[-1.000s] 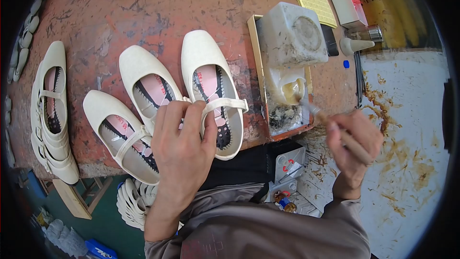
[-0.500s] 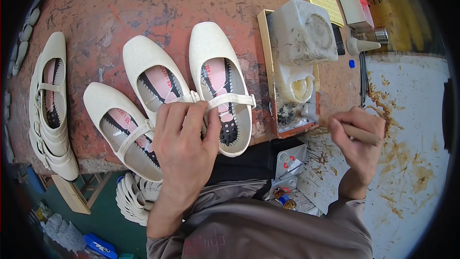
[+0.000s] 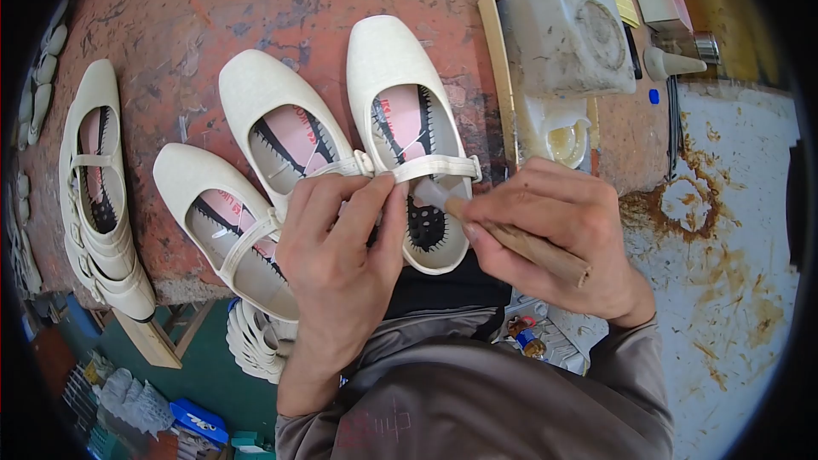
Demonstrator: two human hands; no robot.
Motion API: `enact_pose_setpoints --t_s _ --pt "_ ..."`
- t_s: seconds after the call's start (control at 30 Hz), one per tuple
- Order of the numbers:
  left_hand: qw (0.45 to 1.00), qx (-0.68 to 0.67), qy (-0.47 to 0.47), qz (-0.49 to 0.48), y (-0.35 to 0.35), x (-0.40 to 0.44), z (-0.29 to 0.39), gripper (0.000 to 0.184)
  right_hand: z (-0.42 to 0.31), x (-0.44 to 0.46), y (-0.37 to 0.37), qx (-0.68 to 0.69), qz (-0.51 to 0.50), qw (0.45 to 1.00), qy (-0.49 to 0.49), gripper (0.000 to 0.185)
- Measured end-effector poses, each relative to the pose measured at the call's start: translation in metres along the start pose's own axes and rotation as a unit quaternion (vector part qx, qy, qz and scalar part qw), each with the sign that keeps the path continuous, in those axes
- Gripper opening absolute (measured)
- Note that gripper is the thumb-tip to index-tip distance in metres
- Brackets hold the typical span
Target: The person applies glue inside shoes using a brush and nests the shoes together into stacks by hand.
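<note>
Several cream strap shoes lie toes away on the bench. My left hand (image 3: 341, 243) is closed, its fingertips pinching the strap (image 3: 434, 166) of the rightmost shoe (image 3: 392, 51) at its left side. A wooden-handled brush (image 3: 532, 251) is gripped in my right hand (image 3: 554, 221). Its tip is inside that same shoe, just below the strap, over the black and pink insole; the exact contact is hard to make out. Left of it lie a middle shoe (image 3: 264, 89) and another shoe (image 3: 192, 175), both partly covered by my left hand.
Nested cream shoes (image 3: 89, 170) stand at the bench's left. On the right, a shallow box (image 3: 494, 60) holds a stained white plastic container (image 3: 567, 34) with pale glue (image 3: 564, 143) in its cut-out opening. A nozzle cap (image 3: 673, 62) and a blue cap (image 3: 654, 96) lie beyond it.
My right hand has moved left with the brush, from the glue box into the rightmost shoe. My left hand stays at the strap, and its fingers have shifted slightly right.
</note>
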State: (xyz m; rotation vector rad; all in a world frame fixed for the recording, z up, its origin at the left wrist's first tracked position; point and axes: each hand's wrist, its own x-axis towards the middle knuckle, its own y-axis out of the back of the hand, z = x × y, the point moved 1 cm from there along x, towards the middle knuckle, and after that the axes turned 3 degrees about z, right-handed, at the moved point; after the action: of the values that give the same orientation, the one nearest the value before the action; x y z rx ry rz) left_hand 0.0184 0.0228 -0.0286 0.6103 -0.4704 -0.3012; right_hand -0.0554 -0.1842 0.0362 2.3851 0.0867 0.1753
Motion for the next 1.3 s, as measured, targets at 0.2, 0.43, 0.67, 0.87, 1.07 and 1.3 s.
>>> enact_pose_setpoints --t_s 0.2,0.43,0.67,0.87,1.07,1.3 --pt "1.000 0.023 -0.006 0.001 -0.003 0.003 0.004 0.021 -0.004 0.017 0.018 0.028 -0.214 0.976 0.008 0.027" --pt "1.000 0.026 -0.005 0.006 -0.001 0.003 0.003 0.020 -0.004 0.015 0.009 -0.095 -0.035 0.992 0.077 0.027" --pt "0.998 0.056 -0.005 0.006 -0.005 0.004 0.001 0.019 0.048 0.010 -0.050 -0.243 0.142 0.927 0.248 0.030" --pt "0.998 0.067 -0.006 -0.011 -0.009 0.006 0.003 0.019 0.021 0.006 -0.046 -0.286 0.091 0.943 0.142 0.031" --pt "0.999 0.048 0.000 -0.013 0.002 0.004 0.006 0.015 -0.020 -0.029 -0.008 -0.111 -0.063 0.991 0.036 0.028" --pt "0.995 0.076 -0.002 -0.059 0.030 -0.015 0.018 0.016 0.016 0.015 0.006 0.085 -0.066 0.962 -0.252 0.009"
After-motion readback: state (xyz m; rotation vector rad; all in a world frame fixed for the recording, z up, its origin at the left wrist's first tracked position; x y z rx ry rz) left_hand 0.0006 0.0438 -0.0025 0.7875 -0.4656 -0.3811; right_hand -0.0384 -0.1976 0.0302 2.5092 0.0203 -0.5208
